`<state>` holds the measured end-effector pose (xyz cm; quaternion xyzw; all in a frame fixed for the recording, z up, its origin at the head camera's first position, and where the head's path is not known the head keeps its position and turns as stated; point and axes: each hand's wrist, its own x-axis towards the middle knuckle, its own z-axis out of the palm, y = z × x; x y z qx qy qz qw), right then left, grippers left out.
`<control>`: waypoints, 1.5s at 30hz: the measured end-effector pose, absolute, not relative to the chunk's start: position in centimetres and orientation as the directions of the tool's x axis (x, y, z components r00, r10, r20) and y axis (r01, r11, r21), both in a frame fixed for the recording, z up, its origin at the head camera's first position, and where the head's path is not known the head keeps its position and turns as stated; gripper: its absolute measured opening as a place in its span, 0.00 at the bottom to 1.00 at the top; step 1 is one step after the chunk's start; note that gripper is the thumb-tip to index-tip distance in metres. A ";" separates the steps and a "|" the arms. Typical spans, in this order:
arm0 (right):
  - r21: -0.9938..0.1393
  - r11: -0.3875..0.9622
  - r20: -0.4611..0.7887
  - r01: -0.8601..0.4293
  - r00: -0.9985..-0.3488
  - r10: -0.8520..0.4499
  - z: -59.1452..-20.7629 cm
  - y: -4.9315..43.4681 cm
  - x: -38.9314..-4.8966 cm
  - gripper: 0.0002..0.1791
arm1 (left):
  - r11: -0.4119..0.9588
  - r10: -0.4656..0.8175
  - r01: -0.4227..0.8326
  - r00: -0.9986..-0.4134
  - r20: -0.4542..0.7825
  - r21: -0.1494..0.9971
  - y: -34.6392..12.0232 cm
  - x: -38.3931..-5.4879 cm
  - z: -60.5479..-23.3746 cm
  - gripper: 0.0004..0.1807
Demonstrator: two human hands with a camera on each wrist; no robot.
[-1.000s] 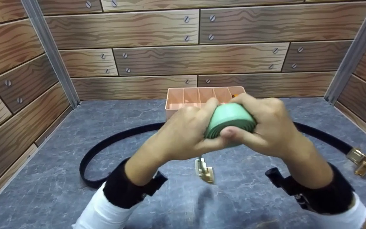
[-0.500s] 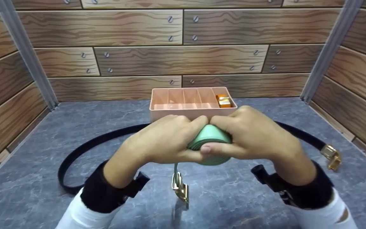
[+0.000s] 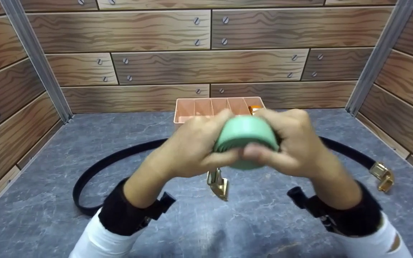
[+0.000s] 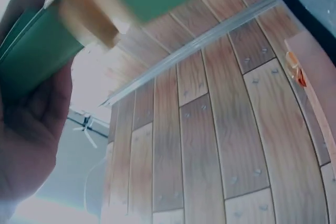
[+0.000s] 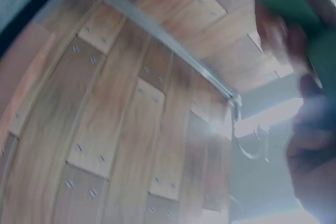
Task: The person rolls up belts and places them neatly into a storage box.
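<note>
Both hands hold a rolled-up green belt (image 3: 247,129) above the table, at the middle of the head view. My left hand (image 3: 192,143) grips the roll's left side and my right hand (image 3: 294,143) its right side, thumbs across the near face. Beneath the roll dangles the belt's gold buckle (image 3: 218,183). In the left wrist view, green strap (image 4: 39,59) lies against the palm, with the buckle (image 4: 89,11) blurred beside it. Part of the right hand (image 5: 315,145) shows dark at the right wrist view's edge, by the green strap (image 5: 294,3).
A black belt (image 3: 102,163) curves across the grey table (image 3: 149,222), its gold buckle (image 3: 382,175) at the right. Behind the hands stands a pink divided box (image 3: 185,111) with small orange packets (image 3: 255,108) in its right compartment. Wood-patterned walls (image 3: 163,32) enclose the table.
Both hands dipped with the green roll, then came back up, and now overlap the front of the pink box again. The hanging buckle rose with them. The head view also shifted slightly.
</note>
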<state>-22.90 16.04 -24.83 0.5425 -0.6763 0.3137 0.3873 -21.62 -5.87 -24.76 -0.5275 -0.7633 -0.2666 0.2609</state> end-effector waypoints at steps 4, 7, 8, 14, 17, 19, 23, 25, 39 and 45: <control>0.030 0.115 0.772 -0.993 -0.050 -0.634 -24.4 16.8 -23.0 0.26 | 0.319 0.772 0.941 -0.328 0.545 0.114 -6.3 -21.2 -24.3 0.20; 0.037 0.074 0.771 -0.997 -0.019 -0.636 -24.4 16.8 -23.1 0.24 | 0.305 0.789 0.944 -0.326 0.521 0.128 -6.2 -21.1 -24.2 0.20; 0.042 0.074 0.779 -0.996 -0.014 -0.627 -24.5 16.7 -23.2 0.23 | 0.301 0.787 0.945 -0.320 0.528 0.125 -6.2 -21.2 -24.3 0.20; 0.062 0.119 0.891 -0.991 0.001 -0.454 -24.8 16.4 -23.3 0.26 | 0.266 0.693 0.958 -0.271 0.668 0.112 -5.6 -21.7 -24.7 0.21; 0.003 0.110 0.969 -0.994 -0.024 -0.245 -25.0 15.7 -23.5 0.30 | 0.192 0.589 0.968 -0.247 0.769 0.164 -4.9 -22.0 -25.1 0.22; -0.048 0.095 0.993 -0.994 -0.058 -0.106 -25.2 15.1 -23.5 0.32 | 0.138 0.521 0.970 -0.245 0.818 0.202 -4.4 -22.1 -25.4 0.23; -0.081 0.151 0.997 -0.985 -0.082 0.002 -25.7 14.4 -23.4 0.34 | 0.120 0.437 0.973 -0.229 0.870 0.196 -3.9 -22.3 -26.0 0.21; -0.052 0.218 0.996 -0.975 -0.065 -0.054 -25.8 14.4 -23.3 0.34 | 0.147 0.432 0.975 -0.212 0.877 0.164 -4.0 -22.5 -26.0 0.18; 0.049 0.111 0.784 -0.993 -0.030 -0.620 -24.6 17.0 -22.9 0.20 | 0.270 0.704 0.963 -0.203 0.681 0.009 -5.3 -21.6 -25.0 0.17; 0.008 0.120 0.923 -0.993 -0.038 -0.382 -24.9 16.4 -23.4 0.26 | 0.174 0.541 0.982 -0.161 0.825 0.077 -4.5 -21.9 -25.5 0.18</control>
